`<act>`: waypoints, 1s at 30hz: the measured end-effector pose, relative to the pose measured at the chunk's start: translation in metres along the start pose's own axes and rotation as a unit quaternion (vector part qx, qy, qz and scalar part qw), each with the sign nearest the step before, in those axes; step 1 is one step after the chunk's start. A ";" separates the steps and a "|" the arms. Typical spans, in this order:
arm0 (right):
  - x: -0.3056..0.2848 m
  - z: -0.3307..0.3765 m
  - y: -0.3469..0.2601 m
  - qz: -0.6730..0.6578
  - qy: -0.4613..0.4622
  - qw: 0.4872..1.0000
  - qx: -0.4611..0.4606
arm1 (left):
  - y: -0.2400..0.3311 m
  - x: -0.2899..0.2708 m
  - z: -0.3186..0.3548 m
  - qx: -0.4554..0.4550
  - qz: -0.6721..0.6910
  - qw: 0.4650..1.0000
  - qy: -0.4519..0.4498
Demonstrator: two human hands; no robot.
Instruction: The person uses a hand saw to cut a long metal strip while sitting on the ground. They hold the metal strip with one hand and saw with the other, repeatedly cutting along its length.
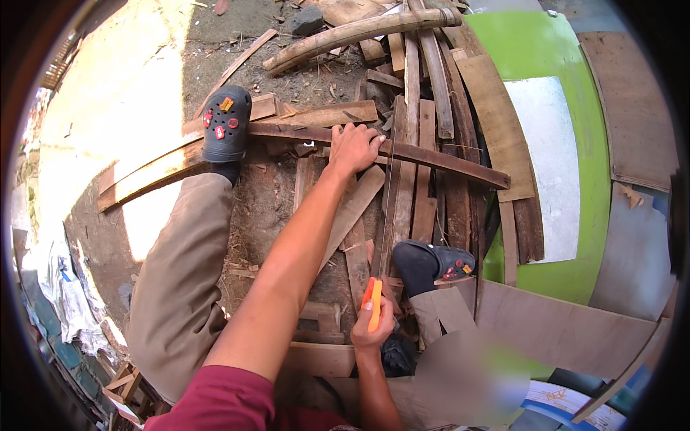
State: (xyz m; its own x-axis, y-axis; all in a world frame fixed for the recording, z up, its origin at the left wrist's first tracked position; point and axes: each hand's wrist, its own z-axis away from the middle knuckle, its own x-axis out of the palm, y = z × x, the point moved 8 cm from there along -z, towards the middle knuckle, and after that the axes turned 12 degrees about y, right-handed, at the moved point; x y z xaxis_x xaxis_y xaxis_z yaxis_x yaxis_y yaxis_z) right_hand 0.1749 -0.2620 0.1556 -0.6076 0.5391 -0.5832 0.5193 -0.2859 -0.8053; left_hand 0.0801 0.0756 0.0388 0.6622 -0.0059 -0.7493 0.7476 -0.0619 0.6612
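Note:
My left hand (353,149) is closed over a long dark wooden strip (449,164), gripping it near its middle. My right hand (374,325), nearer to me, is wrapped round the orange handle of a handsaw (389,208). The thin blade runs away from me and meets the strip just right of my left hand; whether its teeth are in the wood cannot be made out. My left foot, in a dark clog (227,123), rests over the strip's left part. The strip's right end lies across a pile of planks (425,126).
A curved pole (363,36) lies across the pile's far end. Boards and a green panel (517,47) with a white sheet (553,169) are at the right. My right clog (453,263) stands beside the planks. Lighter boards (151,172) lie left on the dirt ground.

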 end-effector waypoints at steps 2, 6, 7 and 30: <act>0.012 -0.009 -0.002 -0.013 0.013 1.000 -0.015 | -0.002 -0.002 -0.004 0.003 0.003 1.000 0.016; 0.070 -0.094 -0.018 -0.067 0.001 0.996 0.063 | -0.006 0.001 0.000 0.009 0.003 1.000 0.022; 0.078 -0.120 -0.016 -0.078 0.011 0.996 0.050 | 0.001 0.003 -0.001 0.012 0.004 1.000 0.014; 0.105 -0.178 -0.055 -0.043 0.031 0.997 -0.051 | 0.006 0.004 -0.004 -0.013 0.020 1.000 -0.021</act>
State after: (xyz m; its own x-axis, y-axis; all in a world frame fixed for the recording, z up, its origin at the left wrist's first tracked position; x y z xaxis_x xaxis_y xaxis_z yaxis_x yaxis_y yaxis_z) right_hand 0.1891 -0.0489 0.1572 -0.6162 0.6067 -0.5022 0.5266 -0.1568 -0.8355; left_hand 0.0875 0.0794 0.0396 0.6889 -0.0495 -0.7232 0.7224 -0.0352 0.6906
